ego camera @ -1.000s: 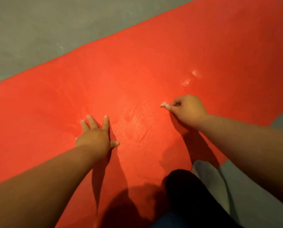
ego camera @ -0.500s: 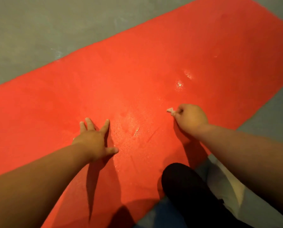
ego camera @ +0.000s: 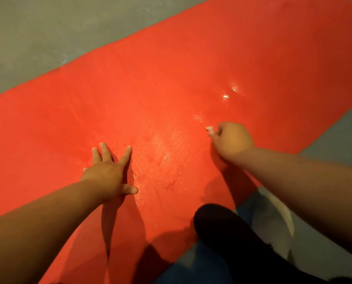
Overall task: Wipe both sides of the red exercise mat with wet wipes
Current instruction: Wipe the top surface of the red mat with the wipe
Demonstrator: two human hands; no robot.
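The red exercise mat (ego camera: 171,83) lies flat on the floor and runs diagonally from lower left to upper right. Wet, shiny streaks show near its middle and to the right. My left hand (ego camera: 109,173) presses flat on the mat with fingers spread. My right hand (ego camera: 231,140) is curled into a fist on the mat and grips a crumpled wet wipe (ego camera: 209,129); only a small white bit of it sticks out past the fingers.
Grey concrete floor (ego camera: 38,31) surrounds the mat. My knee in dark clothing (ego camera: 218,226) rests at the mat's near edge, with a pale object (ego camera: 281,214) on the floor beside it.
My right hand with the wipe has shifted slightly toward me and to the right across the mat. My left hand stays planted in about the same spot.
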